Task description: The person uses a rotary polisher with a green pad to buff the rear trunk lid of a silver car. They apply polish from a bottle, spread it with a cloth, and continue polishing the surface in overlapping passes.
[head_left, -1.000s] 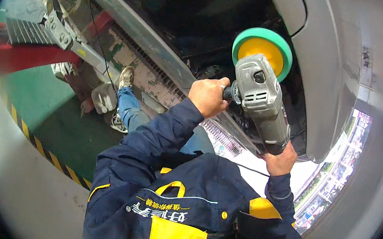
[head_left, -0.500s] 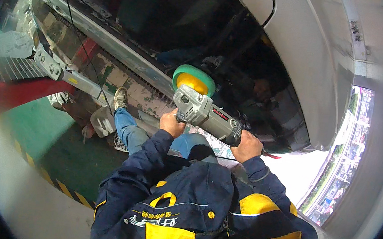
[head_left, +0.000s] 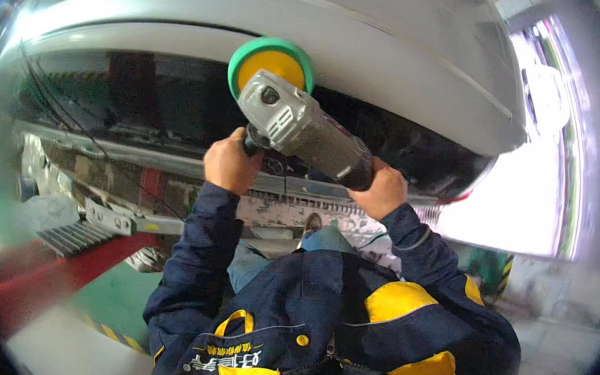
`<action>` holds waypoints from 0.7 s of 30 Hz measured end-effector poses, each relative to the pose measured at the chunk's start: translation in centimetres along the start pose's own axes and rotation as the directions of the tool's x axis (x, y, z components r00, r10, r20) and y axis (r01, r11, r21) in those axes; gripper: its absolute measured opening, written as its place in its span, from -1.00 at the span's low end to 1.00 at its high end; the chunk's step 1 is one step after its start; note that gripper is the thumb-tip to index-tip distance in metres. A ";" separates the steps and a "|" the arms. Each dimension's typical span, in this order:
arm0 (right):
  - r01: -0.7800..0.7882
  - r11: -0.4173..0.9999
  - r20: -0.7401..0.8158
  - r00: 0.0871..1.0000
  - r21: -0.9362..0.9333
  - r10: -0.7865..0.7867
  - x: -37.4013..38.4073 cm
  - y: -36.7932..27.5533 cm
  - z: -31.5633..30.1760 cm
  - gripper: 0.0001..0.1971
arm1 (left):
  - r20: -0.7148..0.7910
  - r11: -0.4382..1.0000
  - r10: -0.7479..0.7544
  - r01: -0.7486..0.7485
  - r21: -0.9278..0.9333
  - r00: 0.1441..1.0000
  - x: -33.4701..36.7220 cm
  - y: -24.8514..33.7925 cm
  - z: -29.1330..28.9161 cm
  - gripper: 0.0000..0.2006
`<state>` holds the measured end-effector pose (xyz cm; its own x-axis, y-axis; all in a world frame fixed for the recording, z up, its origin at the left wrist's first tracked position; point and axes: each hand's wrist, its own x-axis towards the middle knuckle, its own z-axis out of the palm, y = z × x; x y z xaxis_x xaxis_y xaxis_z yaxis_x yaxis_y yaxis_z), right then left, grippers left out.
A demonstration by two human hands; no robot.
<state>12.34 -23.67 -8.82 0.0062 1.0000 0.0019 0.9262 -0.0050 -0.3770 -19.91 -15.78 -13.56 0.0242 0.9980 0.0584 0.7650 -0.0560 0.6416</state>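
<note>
A grey electric polisher [head_left: 314, 131] is in both my hands, tilted with its head up and to the left. My left hand [head_left: 231, 162] is wrapped round the black side handle near the head. Round the rear end of the body, my right hand [head_left: 387, 191] is closed. The polishing pad [head_left: 240, 56], green-rimmed with a yellow backing, overlaps the line between the pale car panel [head_left: 390, 60] and the dark glossy panel [head_left: 177, 94] below it. Whether the pad touches the car I cannot tell.
Black cables [head_left: 51, 106] hang at the left, against the dark panel. A red lift arm [head_left: 64, 278] with a ribbed metal piece [head_left: 73, 237] on it lies at lower left. Bright daylight comes through an opening [head_left: 513, 191] on the right. One shoe [head_left: 313, 223] shows below the polisher.
The polisher has risen with both hands, from in front of the dark panel to the pale panel's edge. My head view has turned, and my body stands more squarely facing the car.
</note>
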 end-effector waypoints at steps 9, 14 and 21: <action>-0.322 0.901 -0.031 0.938 0.290 0.345 -6.8 6.8 4.6 -0.43 | 0.307 0.927 0.154 -0.246 0.285 0.939 2.5 10.9 0.7 -0.63; -0.387 0.811 -0.019 0.898 0.439 0.439 -12.0 19.4 2.2 -0.33 | 0.484 0.804 0.300 -0.491 0.335 0.822 2.6 24.5 9.7 -0.69; -0.421 0.544 0.022 0.804 0.726 0.594 -16.8 31.3 1.6 -0.50 | 0.656 0.705 0.415 -0.679 0.206 0.630 0.0 39.5 17.8 -0.46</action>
<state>40.59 -40.63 -22.14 0.5468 0.8014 -0.2424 0.2279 -0.4210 -0.8780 21.77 -17.43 -1.85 0.7550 0.6249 -0.1986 0.6555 -0.7109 0.2548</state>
